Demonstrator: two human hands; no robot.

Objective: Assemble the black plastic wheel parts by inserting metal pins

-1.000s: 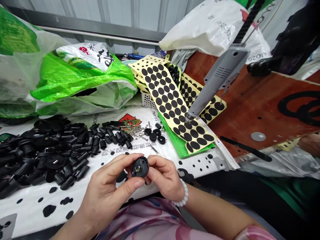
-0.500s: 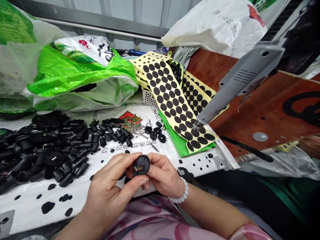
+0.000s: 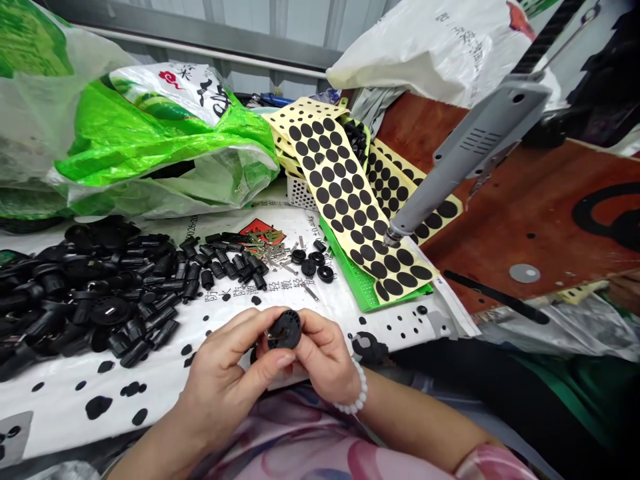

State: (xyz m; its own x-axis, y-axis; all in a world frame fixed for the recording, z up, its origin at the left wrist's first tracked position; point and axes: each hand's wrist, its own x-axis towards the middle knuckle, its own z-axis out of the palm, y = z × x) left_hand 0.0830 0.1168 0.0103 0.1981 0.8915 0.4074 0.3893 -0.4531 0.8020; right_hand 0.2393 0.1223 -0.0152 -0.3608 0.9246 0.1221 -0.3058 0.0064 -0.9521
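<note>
Between my two hands, close to the table's front edge, is a round black plastic part [image 3: 285, 329] with a hollow face turned up toward me. My left hand [image 3: 233, 363] grips its left side with thumb and fingers. On the other side my right hand [image 3: 325, 350], with a pale bead bracelet at the wrist, pinches the same part. Inside the hollow there is some detail too dark to make out. Just beyond my hands lie small black round caps [image 3: 309, 267] and a scatter of small metal pieces [image 3: 267, 252].
Black plastic parts [image 3: 107, 293] are heaped at left. A grey electric screwdriver [image 3: 450, 157] hangs at right above sheets of black round stickers [image 3: 345, 193] and a green tray [image 3: 353, 280]. Green and white bags [image 3: 165, 140] stand behind. Another person's hand [image 3: 625, 293] shows at far right.
The round black part has turned slightly in my fingers, and the metal seen inside it shows less now. Both hands keep their grip. The hanging screwdriver appears a little further left.
</note>
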